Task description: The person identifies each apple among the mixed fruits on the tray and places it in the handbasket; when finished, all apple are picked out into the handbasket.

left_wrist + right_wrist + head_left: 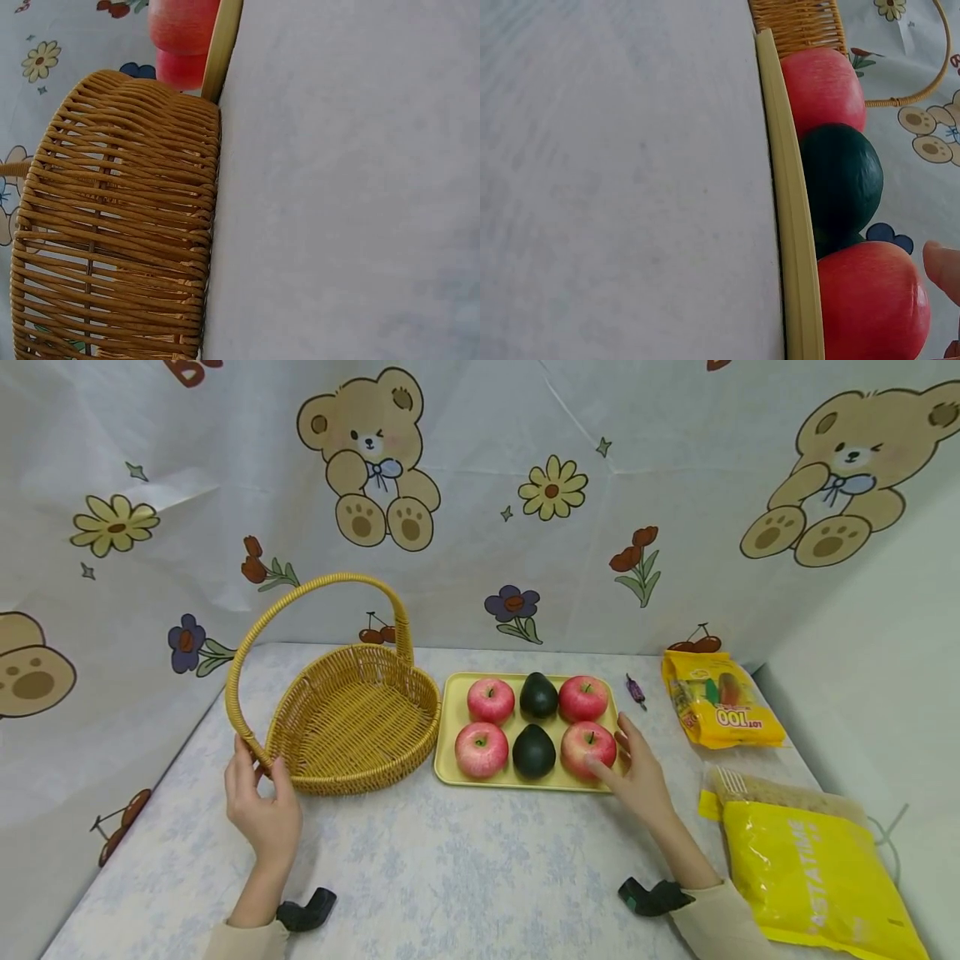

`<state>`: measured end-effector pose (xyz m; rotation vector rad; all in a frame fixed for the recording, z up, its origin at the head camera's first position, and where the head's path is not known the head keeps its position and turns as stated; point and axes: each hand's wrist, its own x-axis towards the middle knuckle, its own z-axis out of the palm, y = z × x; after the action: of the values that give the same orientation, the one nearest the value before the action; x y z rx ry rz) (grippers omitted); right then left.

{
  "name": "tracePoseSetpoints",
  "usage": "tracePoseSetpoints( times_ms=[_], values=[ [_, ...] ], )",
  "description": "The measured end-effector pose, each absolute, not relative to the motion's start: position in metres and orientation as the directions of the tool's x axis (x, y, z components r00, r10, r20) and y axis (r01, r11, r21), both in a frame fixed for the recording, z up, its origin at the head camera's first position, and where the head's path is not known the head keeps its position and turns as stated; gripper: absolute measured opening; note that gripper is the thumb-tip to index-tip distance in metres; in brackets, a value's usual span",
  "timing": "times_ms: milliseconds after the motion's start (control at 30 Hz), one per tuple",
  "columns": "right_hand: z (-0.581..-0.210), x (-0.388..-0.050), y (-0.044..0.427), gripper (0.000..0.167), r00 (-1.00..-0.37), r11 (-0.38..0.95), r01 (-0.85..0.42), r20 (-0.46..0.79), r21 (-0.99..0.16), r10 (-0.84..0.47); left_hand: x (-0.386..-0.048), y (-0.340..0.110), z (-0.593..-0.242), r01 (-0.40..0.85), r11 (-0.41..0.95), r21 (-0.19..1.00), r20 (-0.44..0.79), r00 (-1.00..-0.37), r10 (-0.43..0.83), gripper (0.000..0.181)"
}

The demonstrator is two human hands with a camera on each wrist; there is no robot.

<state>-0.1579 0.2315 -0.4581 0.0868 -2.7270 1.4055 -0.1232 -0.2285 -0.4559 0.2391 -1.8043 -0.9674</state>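
A yellow wicker basket (360, 718) with a tall arched handle sits at left, and nothing lies inside it. My left hand (262, 810) holds its near left side where the handle meets the rim, thumb and fingers on either side; the left wrist view shows the woven wall (112, 225) but not the fingers. Beside the basket, a pale yellow tray (445, 768) carries several red apples and two dark green avocados (534, 752). At the near right apple (581, 747) my right hand (637, 781) spreads thumb and fingers around it. In the right wrist view the thumb (943, 270) stands apart from the apple.
Right of the tray lies a small purple wrapped item (635, 691). A yellow packet (720, 702) lies at the back right, with a larger yellow bag (817, 868) nearer the front. A bear-patterned cloth (480, 585) hangs behind the table.
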Motion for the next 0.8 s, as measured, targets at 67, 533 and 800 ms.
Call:
tracePoseSetpoints(
  times_ms=[67, 533, 800],
  values=[
    [-0.460, -0.158, 0.231, 0.088, -0.995, 0.569, -0.087, 0.094, -0.818, -0.018, -0.124, -0.231, -0.459, 0.274, 0.655, 0.704, 0.695, -0.454, -0.558, 0.060],
    [-0.475, -0.157, 0.226, 0.094, -0.997, 0.546, -0.042, 0.067, -0.837, 0.026, -0.124, -0.232, -0.462, 0.293, 0.658, 0.694, 0.707, -0.450, -0.545, 0.061],
    [-0.481, -0.157, 0.225, 0.091, -0.993, 0.574, -0.083, 0.118, -0.815, 0.024, -0.123, -0.232, -0.460, 0.289, 0.667, 0.687, 0.712, -0.455, -0.536, 0.061]
  ],
)
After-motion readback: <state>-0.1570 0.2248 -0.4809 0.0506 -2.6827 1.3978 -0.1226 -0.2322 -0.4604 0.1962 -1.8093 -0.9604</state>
